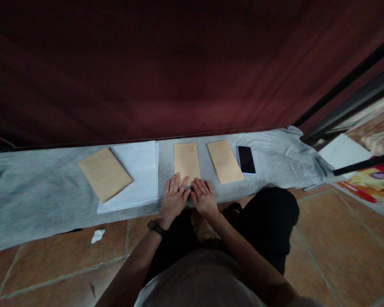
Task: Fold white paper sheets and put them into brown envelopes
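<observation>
Upright in front of me lies a tan paper envelope (187, 158) with small red print near its top right. My left hand (174, 196) rests flat on its lower left part, fingers stretched out. Over the lower right corner lies my right hand (205, 197), also flat with fingers extended. The envelope's bottom edge is hidden under both hands. To the right is a second tan envelope (225, 162), slightly tilted. On the left, more tan envelopes (105, 175), perhaps a stack, lie at an angle partly over a stack of white paper (144, 170).
A grey cloth (45, 187) covers the long narrow bench. A phone (246, 160) with a dark screen lies right of the second envelope. Behind the bench rises a dark red surface (185, 85). A crumpled white scrap (97, 236) lies on the tiled floor (345, 238). Dark bars (348, 89) stand at right.
</observation>
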The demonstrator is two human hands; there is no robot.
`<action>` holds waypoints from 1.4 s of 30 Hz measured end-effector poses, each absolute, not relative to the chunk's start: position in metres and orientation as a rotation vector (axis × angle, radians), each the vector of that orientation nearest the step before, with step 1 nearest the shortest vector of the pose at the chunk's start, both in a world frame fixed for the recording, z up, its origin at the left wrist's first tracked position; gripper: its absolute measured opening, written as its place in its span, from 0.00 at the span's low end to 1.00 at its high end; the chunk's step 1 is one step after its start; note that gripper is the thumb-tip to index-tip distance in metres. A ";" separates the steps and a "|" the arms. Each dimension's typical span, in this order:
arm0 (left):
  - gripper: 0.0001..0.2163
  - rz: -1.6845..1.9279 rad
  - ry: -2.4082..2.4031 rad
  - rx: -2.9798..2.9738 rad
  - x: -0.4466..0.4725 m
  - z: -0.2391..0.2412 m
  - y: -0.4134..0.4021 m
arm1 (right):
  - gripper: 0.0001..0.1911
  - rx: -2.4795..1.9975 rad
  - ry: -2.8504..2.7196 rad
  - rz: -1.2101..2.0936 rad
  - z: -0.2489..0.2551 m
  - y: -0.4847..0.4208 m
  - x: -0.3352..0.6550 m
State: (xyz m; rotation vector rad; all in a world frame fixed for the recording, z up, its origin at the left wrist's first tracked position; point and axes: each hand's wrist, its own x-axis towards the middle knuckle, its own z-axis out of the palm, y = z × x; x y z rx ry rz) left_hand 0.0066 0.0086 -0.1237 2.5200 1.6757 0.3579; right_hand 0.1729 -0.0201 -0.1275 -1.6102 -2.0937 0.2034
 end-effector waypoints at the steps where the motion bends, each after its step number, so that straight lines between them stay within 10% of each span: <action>1: 0.26 0.345 1.687 2.518 0.007 -0.123 0.008 | 0.23 -1.609 -2.090 0.210 -0.127 -0.019 0.169; 30: 0.27 0.650 1.795 2.309 0.003 -0.140 0.004 | 0.26 -1.728 -2.037 0.107 -0.140 -0.029 0.183; 42: 0.24 1.209 1.517 1.123 0.014 -0.124 0.037 | 0.24 -1.826 -2.035 0.102 -0.129 -0.024 0.171</action>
